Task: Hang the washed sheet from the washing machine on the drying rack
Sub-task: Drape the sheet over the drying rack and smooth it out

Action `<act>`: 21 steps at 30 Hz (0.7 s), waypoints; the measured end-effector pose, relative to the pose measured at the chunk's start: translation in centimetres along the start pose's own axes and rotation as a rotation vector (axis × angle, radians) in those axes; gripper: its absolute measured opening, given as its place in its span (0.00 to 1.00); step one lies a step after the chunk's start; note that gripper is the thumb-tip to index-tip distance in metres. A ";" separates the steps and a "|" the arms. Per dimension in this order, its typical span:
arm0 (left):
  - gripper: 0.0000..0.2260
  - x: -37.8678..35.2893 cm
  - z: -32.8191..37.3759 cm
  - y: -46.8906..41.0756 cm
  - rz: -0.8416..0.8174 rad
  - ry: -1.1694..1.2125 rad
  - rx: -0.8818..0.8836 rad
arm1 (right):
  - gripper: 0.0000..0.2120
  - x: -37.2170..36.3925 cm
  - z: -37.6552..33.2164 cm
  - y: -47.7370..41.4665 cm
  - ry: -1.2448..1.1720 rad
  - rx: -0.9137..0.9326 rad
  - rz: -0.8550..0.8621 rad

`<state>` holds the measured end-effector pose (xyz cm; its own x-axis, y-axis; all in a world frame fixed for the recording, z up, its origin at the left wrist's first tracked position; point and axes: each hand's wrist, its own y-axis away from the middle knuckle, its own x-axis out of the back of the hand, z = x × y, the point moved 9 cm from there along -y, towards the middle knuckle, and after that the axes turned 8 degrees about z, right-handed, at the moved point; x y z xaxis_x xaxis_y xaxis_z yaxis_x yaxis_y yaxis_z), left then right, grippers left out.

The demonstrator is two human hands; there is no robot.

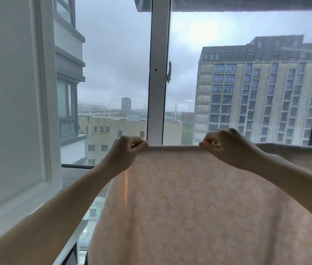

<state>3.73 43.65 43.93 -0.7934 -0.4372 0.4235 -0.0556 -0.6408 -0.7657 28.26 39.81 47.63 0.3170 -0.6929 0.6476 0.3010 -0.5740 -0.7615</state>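
Observation:
A pale pink sheet point(180, 197) with a white leaf pattern hangs in front of me and fills the lower right of the view. Its top edge runs level, folded over something I cannot see; no rack bar shows. My left hand point(126, 152) pinches that top edge near its left end. My right hand point(227, 146) pinches the same edge further right. Both arms reach up and forward. More of the sheet stretches off to the right behind my right arm.
A large window with a white frame post point(158, 73) and a handle point(169, 71) stands just behind the sheet. A white panelled wall point(13, 111) is close on the left. A white sill point(69, 243) runs along the lower left. Buildings lie outside.

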 end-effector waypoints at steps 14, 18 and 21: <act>0.07 1.6 3.5 0.8 0.290 -0.198 -0.222 | 0.04 3.6 -0.7 0.4 -0.071 0.066 0.223; 0.06 0.4 4.4 1.8 0.242 -0.241 -0.279 | 0.08 4.5 -2.2 2.3 -0.106 0.152 0.300; 0.07 -1.7 4.8 2.6 0.161 -0.339 -0.348 | 0.08 2.0 -2.4 4.1 -0.041 0.205 0.175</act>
<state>7.85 39.76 43.51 -0.5708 -0.7302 0.3756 -0.1926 -0.3256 -0.9257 28.01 35.00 45.74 0.4153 -0.7532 0.5101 0.4131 -0.3435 -0.8434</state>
